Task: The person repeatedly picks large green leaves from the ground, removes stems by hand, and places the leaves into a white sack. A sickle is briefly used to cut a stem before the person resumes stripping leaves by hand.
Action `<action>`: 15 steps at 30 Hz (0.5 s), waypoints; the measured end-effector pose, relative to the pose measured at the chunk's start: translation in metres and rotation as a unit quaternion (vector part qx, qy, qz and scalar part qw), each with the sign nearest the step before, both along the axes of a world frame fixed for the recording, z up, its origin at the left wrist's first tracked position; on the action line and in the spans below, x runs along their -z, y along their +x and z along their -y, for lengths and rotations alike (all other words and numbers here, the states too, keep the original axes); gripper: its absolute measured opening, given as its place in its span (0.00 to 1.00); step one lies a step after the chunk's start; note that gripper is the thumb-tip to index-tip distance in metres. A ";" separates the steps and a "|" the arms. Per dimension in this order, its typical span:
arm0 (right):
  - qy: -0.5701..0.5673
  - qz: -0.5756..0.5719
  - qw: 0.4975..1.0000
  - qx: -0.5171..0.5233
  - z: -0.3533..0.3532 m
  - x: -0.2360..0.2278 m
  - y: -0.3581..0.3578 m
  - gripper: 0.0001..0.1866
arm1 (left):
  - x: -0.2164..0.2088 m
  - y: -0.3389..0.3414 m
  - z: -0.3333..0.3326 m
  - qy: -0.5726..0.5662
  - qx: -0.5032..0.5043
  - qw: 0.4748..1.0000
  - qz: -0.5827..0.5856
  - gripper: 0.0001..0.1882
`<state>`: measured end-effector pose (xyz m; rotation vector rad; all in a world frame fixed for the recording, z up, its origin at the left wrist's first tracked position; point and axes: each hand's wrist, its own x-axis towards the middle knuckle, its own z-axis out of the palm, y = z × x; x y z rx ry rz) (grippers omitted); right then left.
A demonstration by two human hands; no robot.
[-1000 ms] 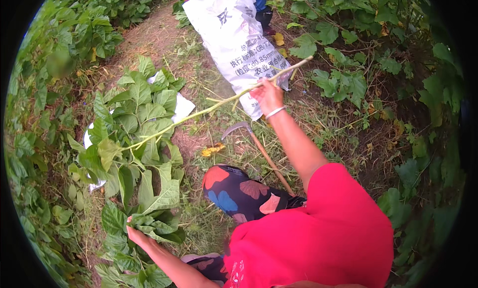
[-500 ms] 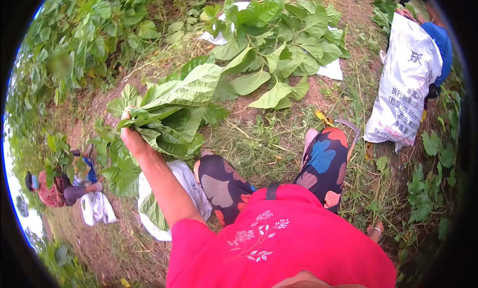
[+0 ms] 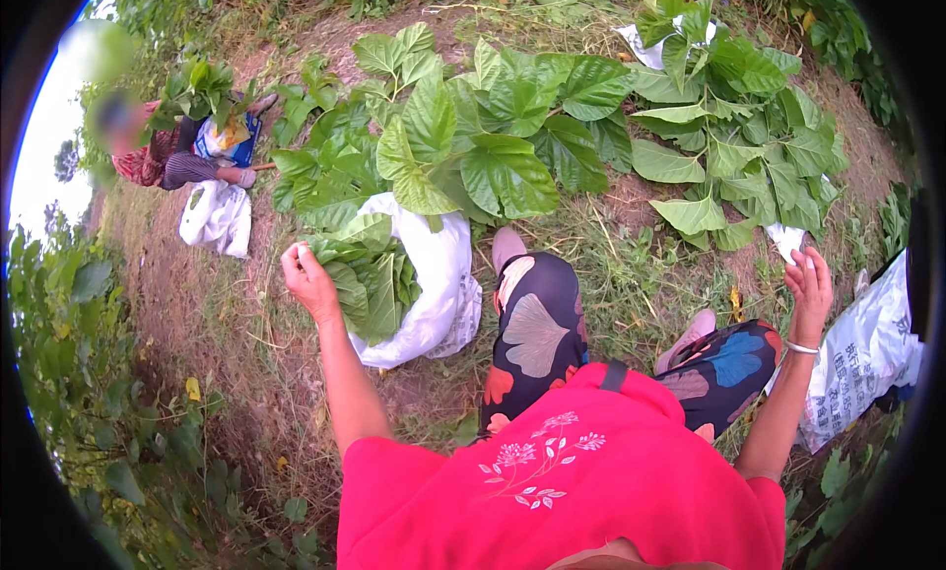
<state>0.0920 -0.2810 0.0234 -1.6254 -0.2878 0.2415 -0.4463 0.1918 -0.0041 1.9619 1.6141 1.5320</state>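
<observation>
Leaves [image 3: 379, 289], one bundle: moved since the earlier frame from the left hand [image 3: 313, 279] into the sack [image 3: 448, 265], just off centre toward 9 o'clock. Left hand: beside them at 9 o'clock, fingers curled; whether a leaf tip was pinched, I could not tell. Right hand [image 3: 810, 279]: come up from 4 o'clock to 3 o'clock, fingers parted, nothing gripped. Handling, as I judged it from afar: flat palm best, pressing inward, rim held wide so that soft blades did not fold over it. Limits: branches [image 3: 503, 146], 12 o'clock, close by the sack; knee [image 3: 537, 324], 4 o'clock, just beside it. Elbow room, I reckoned: over soil [image 3: 236, 353], 8 o'clock.
</observation>
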 end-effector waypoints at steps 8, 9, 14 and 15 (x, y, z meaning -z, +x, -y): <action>-0.094 -0.053 0.827 -0.552 -0.299 0.002 -0.152 0.13 | 0.119 -0.024 -0.004 -0.091 -0.027 0.991 0.095 0.11; -0.107 -0.041 0.784 -0.610 -0.321 0.022 -0.168 0.13 | 0.124 -0.024 -0.007 -0.109 -0.013 0.989 0.100 0.10; -0.297 -0.070 0.627 -0.716 -0.403 0.135 -0.241 0.22 | 0.154 -0.018 0.011 -0.255 -0.063 0.958 -0.115 0.12; -0.325 -0.068 0.615 -0.716 -0.414 0.143 -0.252 0.24 | 0.160 -0.021 0.013 -0.284 -0.050 0.951 -0.113 0.16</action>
